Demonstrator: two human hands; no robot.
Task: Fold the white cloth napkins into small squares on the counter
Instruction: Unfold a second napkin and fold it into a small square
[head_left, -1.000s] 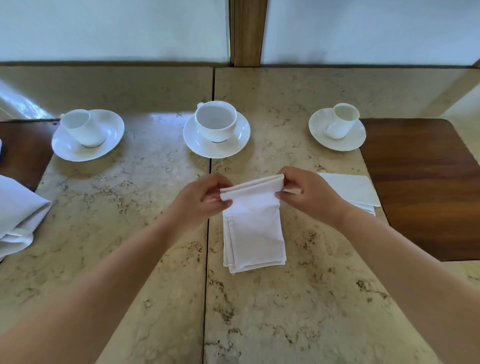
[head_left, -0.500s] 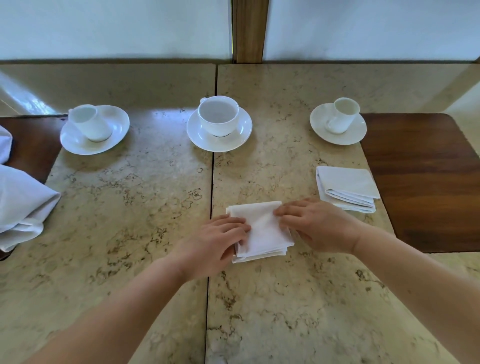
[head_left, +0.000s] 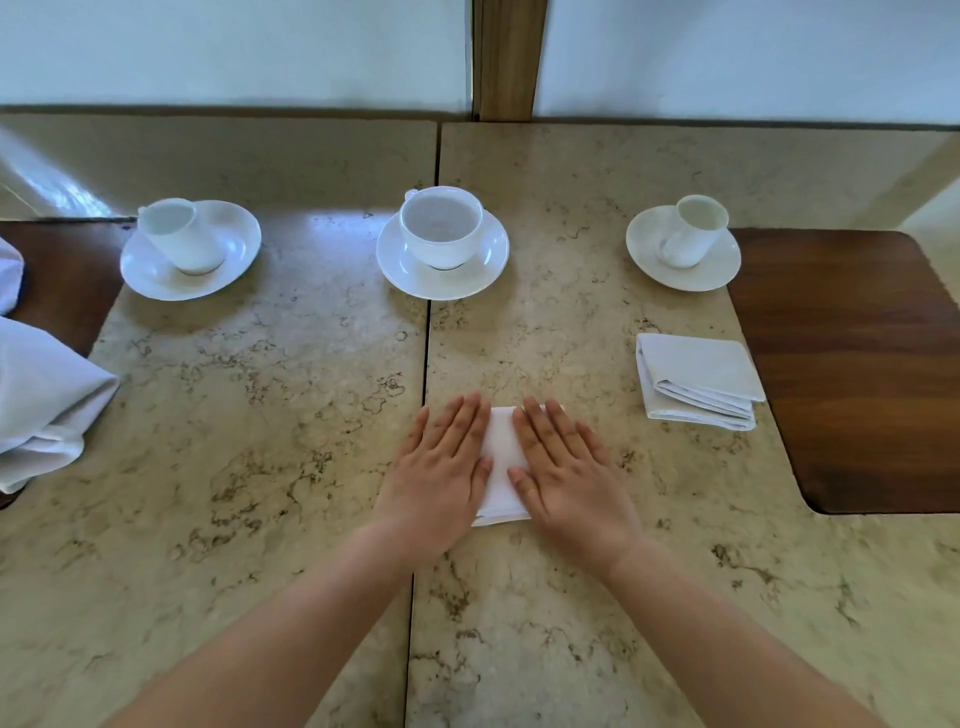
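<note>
A small folded white napkin lies on the marble counter in the middle. My left hand lies flat on its left side, fingers stretched out. My right hand lies flat on its right side, palm down. Only a white strip of the napkin shows between them. A second folded napkin rests on the counter to the right. A loose pile of unfolded white cloth sits at the left edge.
Three white cups on saucers stand in a row at the back: left, middle, right. Dark wooden inlays lie at the right and far left. A wall with a wooden post runs behind.
One second ago both hands held the napkin's top edge up. They folded it down into a square and now press flat on it with open palms.
</note>
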